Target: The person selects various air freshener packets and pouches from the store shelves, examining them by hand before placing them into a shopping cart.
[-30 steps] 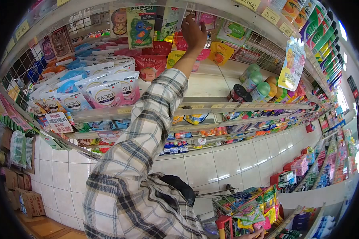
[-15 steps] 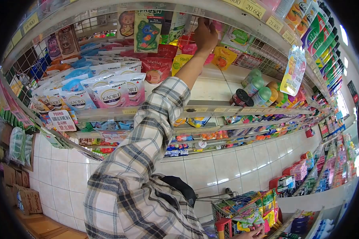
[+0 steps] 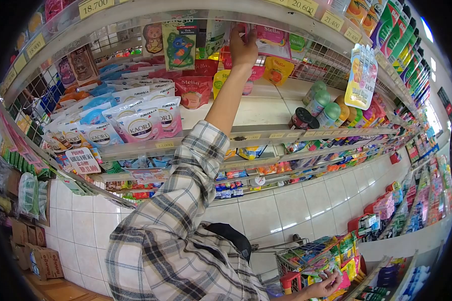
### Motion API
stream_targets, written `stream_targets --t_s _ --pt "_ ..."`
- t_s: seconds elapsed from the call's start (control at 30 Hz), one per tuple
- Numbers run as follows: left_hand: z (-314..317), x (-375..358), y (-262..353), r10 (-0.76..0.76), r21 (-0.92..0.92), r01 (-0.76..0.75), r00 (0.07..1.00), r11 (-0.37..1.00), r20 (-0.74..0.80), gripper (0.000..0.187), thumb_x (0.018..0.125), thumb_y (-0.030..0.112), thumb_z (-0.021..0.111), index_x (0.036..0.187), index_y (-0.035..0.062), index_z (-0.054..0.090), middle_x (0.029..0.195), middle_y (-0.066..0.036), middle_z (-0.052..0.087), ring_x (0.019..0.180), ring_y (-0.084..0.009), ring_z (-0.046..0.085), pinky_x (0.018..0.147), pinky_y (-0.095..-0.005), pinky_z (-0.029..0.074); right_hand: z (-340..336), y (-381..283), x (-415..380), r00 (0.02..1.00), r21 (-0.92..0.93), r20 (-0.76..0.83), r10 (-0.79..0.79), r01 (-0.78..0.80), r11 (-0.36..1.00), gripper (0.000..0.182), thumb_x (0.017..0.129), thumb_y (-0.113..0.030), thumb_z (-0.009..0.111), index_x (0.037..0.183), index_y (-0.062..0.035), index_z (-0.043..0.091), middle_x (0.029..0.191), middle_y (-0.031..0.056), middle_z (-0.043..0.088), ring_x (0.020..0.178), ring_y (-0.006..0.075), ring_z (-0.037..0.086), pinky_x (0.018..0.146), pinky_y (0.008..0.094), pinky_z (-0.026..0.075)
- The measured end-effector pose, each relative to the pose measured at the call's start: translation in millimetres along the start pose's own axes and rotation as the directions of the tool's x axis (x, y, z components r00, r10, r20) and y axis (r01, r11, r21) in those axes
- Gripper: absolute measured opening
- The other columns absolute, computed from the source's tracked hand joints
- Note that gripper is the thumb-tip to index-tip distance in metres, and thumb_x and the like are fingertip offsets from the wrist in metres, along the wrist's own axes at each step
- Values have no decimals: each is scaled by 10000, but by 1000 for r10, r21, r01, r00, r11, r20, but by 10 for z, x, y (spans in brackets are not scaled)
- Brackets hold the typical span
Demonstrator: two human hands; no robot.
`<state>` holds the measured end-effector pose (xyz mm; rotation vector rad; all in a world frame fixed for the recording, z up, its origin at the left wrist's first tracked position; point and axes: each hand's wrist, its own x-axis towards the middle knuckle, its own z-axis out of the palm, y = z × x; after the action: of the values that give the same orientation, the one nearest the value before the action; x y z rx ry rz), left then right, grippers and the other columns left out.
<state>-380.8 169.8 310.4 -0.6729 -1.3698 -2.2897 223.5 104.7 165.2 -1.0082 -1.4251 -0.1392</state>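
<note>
My left hand (image 3: 243, 49) reaches up to the back of the shelf, its fingers closed around the edge of a red packet (image 3: 243, 29). Just right of it hangs a pink Stella packet (image 3: 272, 39). Below are a yellow pouch (image 3: 220, 80) and an orange-yellow pouch (image 3: 277, 70). A red Stella pouch (image 3: 193, 91) stands to the left, near a green card-backed air freshener (image 3: 181, 47) with a blue animal figure. My right hand (image 3: 324, 287) is low at the right, fingers apart and loosely curled, over packets in the shopping cart (image 3: 290, 280); I see nothing held in it.
White Kaori pouches (image 3: 143, 123) fill the shelf's left side. Round green-capped containers (image 3: 330, 113) stand at the right, near a hanging yellow-and-white card (image 3: 361, 80). Cardboard boxes (image 3: 46, 262) sit on the floor at lower left. Another stocked shelf (image 3: 412, 200) runs along the right.
My left hand has shifted left and slightly down along the hanging packets, uncovering more of the pink Stella packet. My right hand has risen further into view over the cart.
</note>
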Motion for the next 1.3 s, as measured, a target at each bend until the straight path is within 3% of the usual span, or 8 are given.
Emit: stream_targets --t_s 0.33,0.47,0.63,0.73,0.83,0.97,1.1,1.3 --pt "-41 -237 214 -205 -238 231 970 943 131 287 925 184 599 1134 24 487 999 -135 585 878 -223 597 679 -342 519 -43 83 -177 973 -38 8 232 -231 972 247 879 -169 693 810 64 647 750 146 620 669 255 542 648 354 476" --pt "-75 -444 530 -268 -369 353 927 860 262 338 939 192 565 1206 73 395 1118 -127 520 905 -248 591 446 -342 594 3 2 -188 876 -51 42 480 -478 877 237 895 -172 671 851 61 664 796 144 647 712 250 571 684 348 493" --pt "-43 -404 667 -153 -378 240 957 894 248 377 943 148 545 1275 88 377 1175 -131 496 912 -254 602 465 -345 596 96 221 -246 917 131 162 365 -386 913 258 896 -216 672 840 36 676 720 121 648 611 211 574 581 362 491" --pt "-42 -397 852 33 -426 93 960 900 279 396 926 97 550 1290 74 396 1199 -132 506 915 -248 605 427 -336 578 171 236 -251 990 -163 71 121 -108 981 289 875 -287 695 830 -1 702 748 114 660 614 248 589 580 375 492" --pt "-96 -562 830 9 -214 57 956 975 293 420 896 61 576 1280 0 417 1182 -149 530 1009 -253 575 846 -370 513 286 183 -299 972 -75 115 203 -195 978 253 891 -241 678 890 11 696 873 148 674 710 269 606 660 369 505" --pt "-402 -1429 832 -44 -176 118 926 977 376 249 926 171 583 1107 34 480 990 -72 559 942 -120 542 802 -291 455 407 131 -290 892 -82 313 325 -316 945 250 897 -196 672 925 52 666 905 168 665 773 249 606 738 348 507" --pt "-770 -2362 844 -286 -71 509 586 858 758 231 932 183 580 1080 42 474 922 -47 552 799 -106 532 713 -284 453 660 32 -307 878 114 410 246 -317 942 284 926 -213 629 965 68 643 886 163 645 761 243 598 732 341 506" --pt "-1180 -3294 518 -198 148 480 57 865 978 260 906 215 615 1052 33 499 801 -114 566 737 -200 554 668 -360 426 888 218 -498 460 284 810 363 -850 444 374 977 -246 512 1073 104 604 976 180 640 838 239 595 750 334 492"
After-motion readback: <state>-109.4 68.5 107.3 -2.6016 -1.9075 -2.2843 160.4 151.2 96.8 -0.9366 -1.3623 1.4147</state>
